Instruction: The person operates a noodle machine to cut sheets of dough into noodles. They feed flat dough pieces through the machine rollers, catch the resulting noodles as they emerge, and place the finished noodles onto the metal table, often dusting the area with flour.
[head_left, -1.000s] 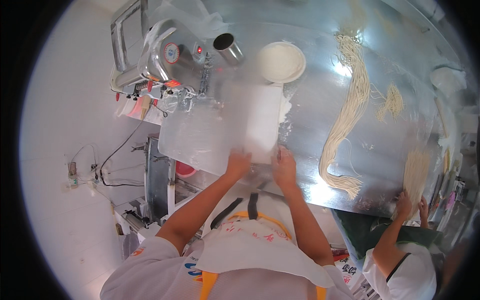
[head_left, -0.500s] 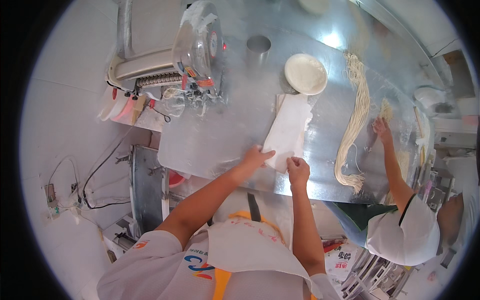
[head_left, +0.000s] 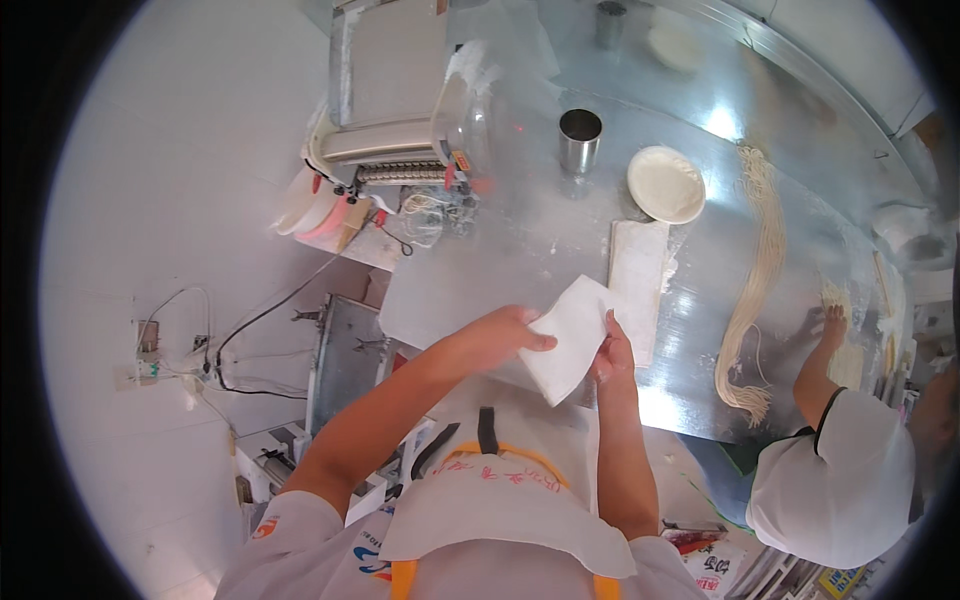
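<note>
White dough sheet (head_left: pixel 572 342), likely floured, held up over the near edge of the table (head_left: pixel 480 280), tilted, just in front of the apron. Left hand (head_left: pixel 526 334) grips its left edge, thumb on the upper face, other fingers mostly hidden. Right hand (head_left: pixel 613 355) grips the right edge, thumb up, fingers curled; how hard it pinches, cannot tell. Handling, judged by look: light, soft, bendy, but holds its shape fairly well between the hands; dry, slightly slippery face; could dent, crease or tear if pinched hard or held by one corner. Best hold: both long sides, thumbs flat on top, fingers spread below, weight shared. Layer count unclear. Beside it on the table: pale flat slab (head_left: pixel 636 290), likely dough too, then bowl of white powder (head_left: pixel 666 185), steel cup (head_left: pixel 580 142), noodle bundle (head_left: pixel 752 285) further right. Co-worker's hand (head_left: pixel 833 322) near right rim, at another noodle bunch.
</note>
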